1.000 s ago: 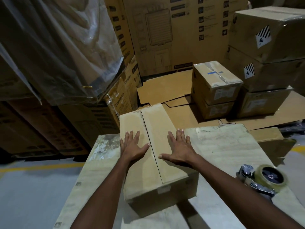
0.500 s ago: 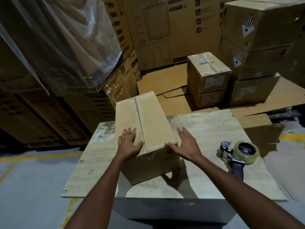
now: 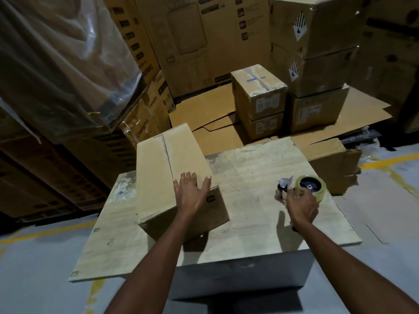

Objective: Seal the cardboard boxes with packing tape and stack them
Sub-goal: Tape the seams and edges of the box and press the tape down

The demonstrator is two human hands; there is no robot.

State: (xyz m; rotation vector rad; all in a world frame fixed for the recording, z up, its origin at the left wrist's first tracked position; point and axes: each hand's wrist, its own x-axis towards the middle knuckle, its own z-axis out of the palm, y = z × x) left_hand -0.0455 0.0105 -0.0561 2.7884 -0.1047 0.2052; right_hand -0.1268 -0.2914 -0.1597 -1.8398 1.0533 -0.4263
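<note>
A plain cardboard box (image 3: 163, 173) lies on the left half of the pale work table (image 3: 247, 175), its two top flaps closed with a bare seam down the middle. My left hand (image 3: 191, 194) rests flat on the near right corner of the box, fingers spread. A tape dispenser (image 3: 307, 188) with a roll of clear tape stands on the table's right side. My right hand (image 3: 302, 206) is over the dispenser's handle, fingers curled around it; the handle itself is hidden.
Two taped boxes (image 3: 259, 96) are stacked on flat cardboard sheets (image 3: 204, 112) behind the table. Taller stacks with diamond labels (image 3: 317, 64) stand at the right, wrapped cartons (image 3: 68, 64) at the left. A crushed box (image 3: 335, 164) sits beside the table's right edge.
My right hand left the box and moved right onto the tape dispenser. My left hand shifted to the box's near right corner. The view pulled back from the table.
</note>
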